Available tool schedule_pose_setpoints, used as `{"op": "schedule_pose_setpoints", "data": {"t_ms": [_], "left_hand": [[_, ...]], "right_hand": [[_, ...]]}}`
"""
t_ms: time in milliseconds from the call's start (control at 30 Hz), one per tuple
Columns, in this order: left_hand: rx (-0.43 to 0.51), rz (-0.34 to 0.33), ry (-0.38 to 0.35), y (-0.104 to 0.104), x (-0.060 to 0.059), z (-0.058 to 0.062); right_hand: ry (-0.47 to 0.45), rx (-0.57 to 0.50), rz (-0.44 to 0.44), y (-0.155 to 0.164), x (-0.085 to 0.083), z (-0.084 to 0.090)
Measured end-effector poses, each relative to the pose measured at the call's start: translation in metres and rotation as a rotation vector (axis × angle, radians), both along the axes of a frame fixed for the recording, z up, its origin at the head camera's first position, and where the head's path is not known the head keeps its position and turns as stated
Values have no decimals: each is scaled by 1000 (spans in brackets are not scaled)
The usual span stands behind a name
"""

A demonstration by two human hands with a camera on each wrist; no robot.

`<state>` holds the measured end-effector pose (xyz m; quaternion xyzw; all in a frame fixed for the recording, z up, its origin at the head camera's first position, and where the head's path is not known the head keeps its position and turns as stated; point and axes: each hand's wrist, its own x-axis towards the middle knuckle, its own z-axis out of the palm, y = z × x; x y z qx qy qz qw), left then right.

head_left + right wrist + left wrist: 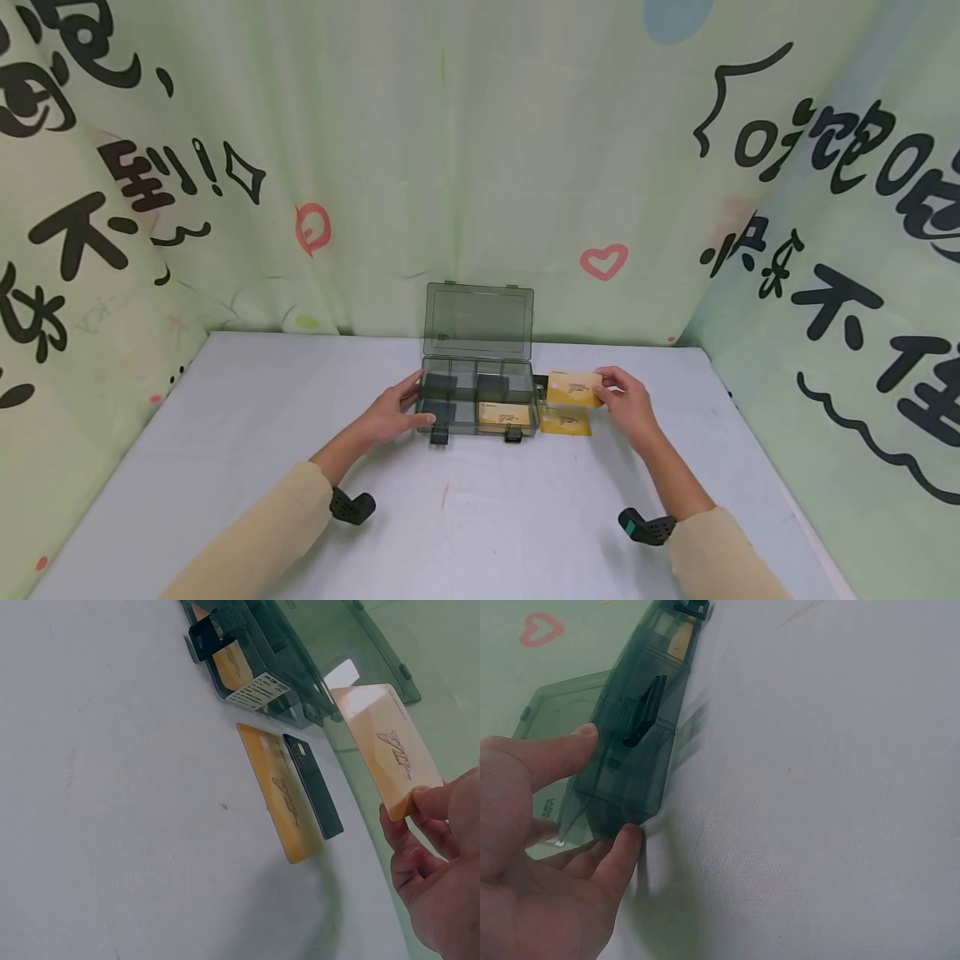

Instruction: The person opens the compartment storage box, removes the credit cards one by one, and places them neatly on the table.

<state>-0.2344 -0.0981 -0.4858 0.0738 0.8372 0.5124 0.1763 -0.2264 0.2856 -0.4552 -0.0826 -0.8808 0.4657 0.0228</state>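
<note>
Beside box [477,398], R hand [628,406] pinches gold card [573,388].

In the right wrist view the right hand [439,881] is cut off by the right and bottom edges, and its fingertips cover a corner of the lifted gold card [386,742]. The left hand [536,855] runs off the left and bottom edges of the left wrist view. Print on the cards and on the organiser box's [477,402] label is too small to read.
</note>
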Motion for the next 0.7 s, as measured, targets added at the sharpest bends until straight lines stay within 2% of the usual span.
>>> {"op": "schedule_pose_setpoints", "data": {"t_ms": [700], "left_hand": [[9,-1,-4,0,0,1]], "right_hand": [[-13,52,-33,15,-5,-5]]}}
